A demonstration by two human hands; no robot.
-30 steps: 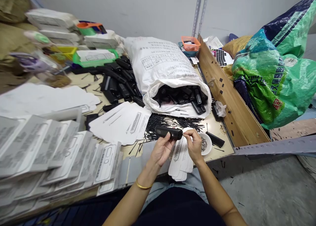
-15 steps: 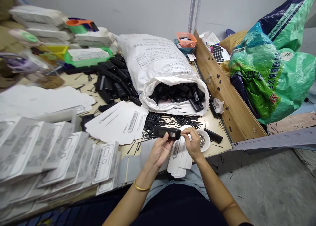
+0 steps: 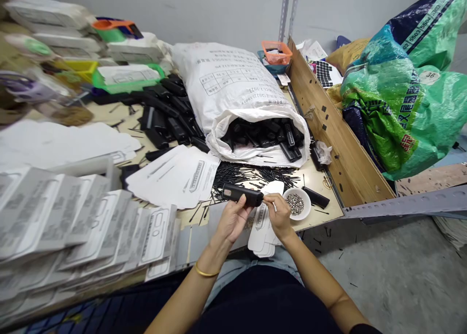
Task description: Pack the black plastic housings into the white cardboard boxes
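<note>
My left hand (image 3: 233, 219) is closed around a long black plastic casing (image 3: 241, 194), held roughly level above the table's front edge. At the casing's right end, my right hand (image 3: 279, 214) pinches with thumb and forefinger; whatever lies between the fingertips is too small to make out. Just right of that hand sits a white bowl (image 3: 305, 212) full of small shiny metal pieces. Below the hands is a fan of printed white cards (image 3: 260, 241). Behind them lie many thin black sticks (image 3: 233, 172), and another black casing (image 3: 315, 197) rests beyond the bowl.
A white woven sack (image 3: 233, 81) lies with its mouth towards me, showing black casings inside. More black casings (image 3: 164, 107) are heaped left of it. Folded printed cartons (image 3: 109, 227) crowd the left. A wooden board (image 3: 335, 129) edges the right side; green bags (image 3: 404, 110) stand beyond.
The casing has turned in my left hand and shifted slightly left. My right hand has moved a little left and down, staying at its end, and more of the bowl shows.
</note>
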